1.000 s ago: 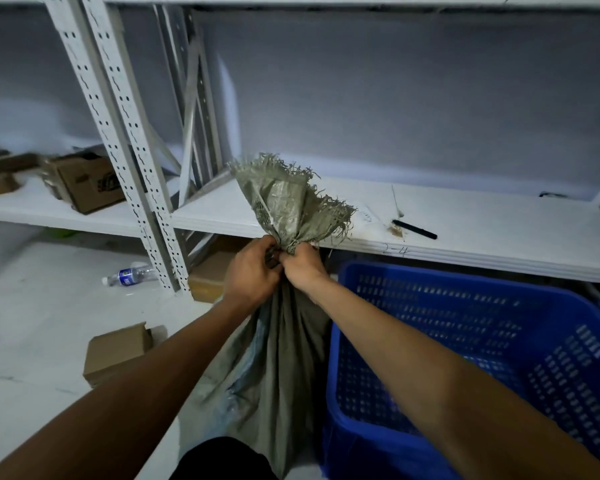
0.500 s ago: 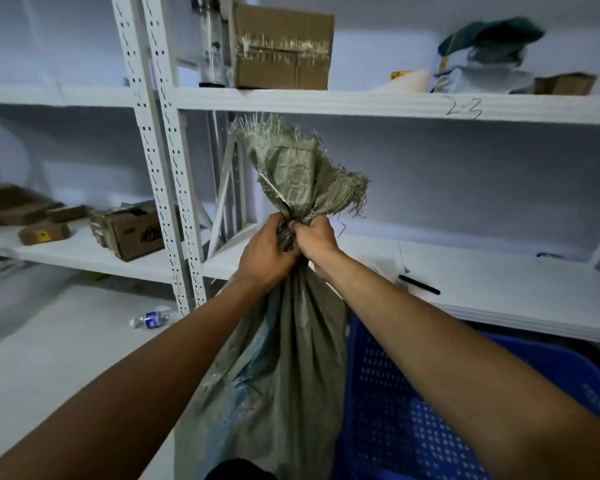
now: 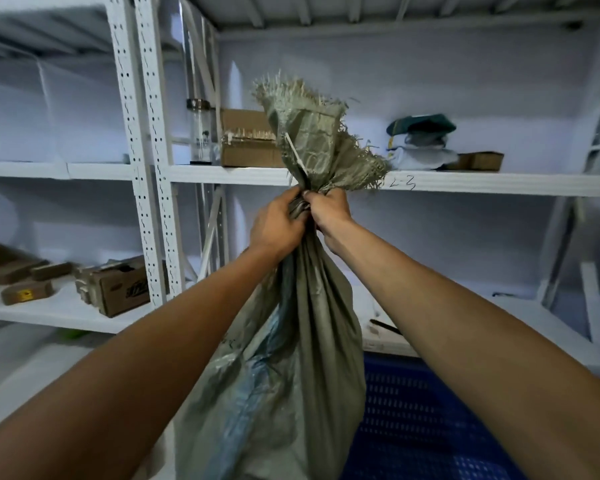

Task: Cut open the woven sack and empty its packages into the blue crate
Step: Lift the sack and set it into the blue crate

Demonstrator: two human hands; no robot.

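So closest to the camera you've got both bare forearms reaching up and forward, and between them hangs the woven sack, grey-green with some bluish stuff showing through the weave on its left side. Its long axis runs straight up and down: heavy body at the bottom of the view, tied neck pointing up. The bottom end drops out of frame, so can't tell if it's resting on anything.

Just right of the sack body, low down, is the blue crate, only part of its perforated wall visible, partly hidden by the right forearm.

Further up, the left hand and right hand sit side by side, touching, fingers of both wrapped tight around the bunched neck. Above the grip the frayed mouth fans out, with a pale zip tie sticking out at a slant.

Behind all that is white metal shelving. The lower shelf holds a dark pen-like thing on the right and an open cardboard box on the left. The shelf at hand height, marked 2-3, has a clear bottle, a taped carton partly blocked by the sack's frayed top, and a pile of folded cloth.
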